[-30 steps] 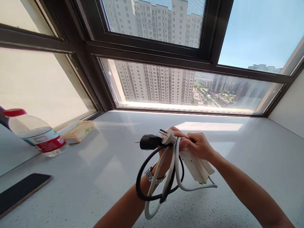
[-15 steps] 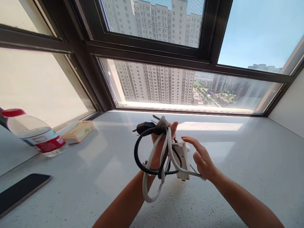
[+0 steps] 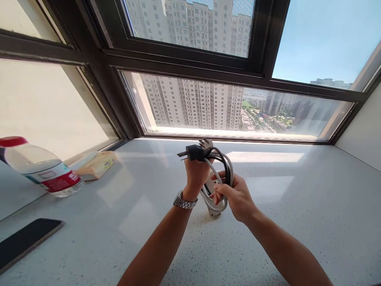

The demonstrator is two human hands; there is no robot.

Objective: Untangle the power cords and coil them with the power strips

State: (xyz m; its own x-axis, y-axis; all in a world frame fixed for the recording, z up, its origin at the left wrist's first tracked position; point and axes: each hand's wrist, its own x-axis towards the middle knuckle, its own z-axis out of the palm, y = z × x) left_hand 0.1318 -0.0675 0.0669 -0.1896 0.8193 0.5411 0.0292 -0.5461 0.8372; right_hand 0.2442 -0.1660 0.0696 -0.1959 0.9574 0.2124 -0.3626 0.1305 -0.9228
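My left hand (image 3: 197,174), a metal watch on its wrist, is closed round a bundle of power cords just below their plugs. Above the fist a black plug (image 3: 194,152) points its prongs left, beside a pale plug (image 3: 206,143). My right hand (image 3: 239,198) pinches the looped black cord (image 3: 227,174) and white cord (image 3: 225,204) on the right of the bundle. Behind the loops is a white power strip (image 3: 214,213), partly covered by the cords and fingers. How the left fingers hold it is hidden.
On the speckled white countertop (image 3: 143,246), a water bottle (image 3: 56,174) with a red cap stands at left beside a tissue pack (image 3: 97,165). A dark phone (image 3: 26,240) lies nearer. A framed window (image 3: 202,71) rises behind the counter.
The cord loops that hung over my left wrist are now on the right of the left hand. My right hand has moved left and closed on them; the power strip has shifted left.
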